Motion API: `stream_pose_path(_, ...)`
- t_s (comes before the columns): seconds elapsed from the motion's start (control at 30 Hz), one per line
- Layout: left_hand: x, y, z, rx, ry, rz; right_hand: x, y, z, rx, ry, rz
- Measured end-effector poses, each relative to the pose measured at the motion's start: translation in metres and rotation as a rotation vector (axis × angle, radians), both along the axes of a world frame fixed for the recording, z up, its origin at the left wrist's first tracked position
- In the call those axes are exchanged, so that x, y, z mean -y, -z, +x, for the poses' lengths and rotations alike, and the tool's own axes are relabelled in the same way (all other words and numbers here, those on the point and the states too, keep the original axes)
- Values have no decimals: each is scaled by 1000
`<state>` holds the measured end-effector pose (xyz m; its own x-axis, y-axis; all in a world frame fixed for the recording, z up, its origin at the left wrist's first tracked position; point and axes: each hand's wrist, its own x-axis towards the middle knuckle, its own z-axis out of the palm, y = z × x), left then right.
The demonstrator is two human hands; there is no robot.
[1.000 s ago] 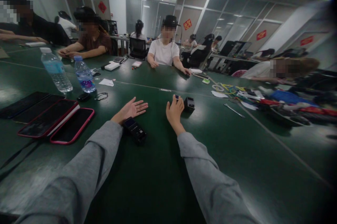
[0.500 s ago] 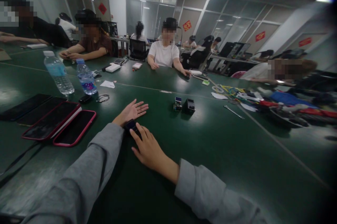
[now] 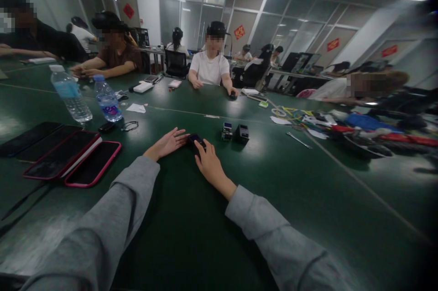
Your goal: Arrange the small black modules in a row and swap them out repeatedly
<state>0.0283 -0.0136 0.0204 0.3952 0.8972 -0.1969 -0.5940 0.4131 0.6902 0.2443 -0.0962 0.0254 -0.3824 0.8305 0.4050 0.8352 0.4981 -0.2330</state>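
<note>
My right hand [image 3: 211,162] is closed around the near side of a small black box-shaped device [image 3: 197,139] with a dark screen on top. My left hand [image 3: 169,143] is open, fingers stretched out, their tips right beside the device; whether they touch it I cannot tell. To the right on the green table [image 3: 178,218] stand a small device with a screen and bare parts [image 3: 226,132] and a black box-shaped device [image 3: 242,133].
At left lie several phones [image 3: 92,163], with two water bottles [image 3: 108,101] and a black cable [image 3: 130,125] behind them. A wrench [image 3: 299,140] and a heap of cables and tools [image 3: 342,129] are at right. A person in white [image 3: 209,68] sits opposite.
The right hand has carried the black device away from the left wrist, rightward and farther out, to the left fingertips. The left hand has barely moved.
</note>
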Motion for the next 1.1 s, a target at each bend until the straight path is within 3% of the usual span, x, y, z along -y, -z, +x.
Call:
stream_pose_path(0.23,-5,9,2,-127,4,65,2,1,1,-96,-10,-70)
stream_pose_path(0.43,-1,5,7,-232,-12,144,0,2,3,-124,-29,-60)
stream_pose_path(0.9,2,4,0,-58,17,111,-3,8,2,-203,-48,-54)
stream_pose_path(1.1,9,-1,8,-8,-16,110,-5,8,4,-298,-35,-101)
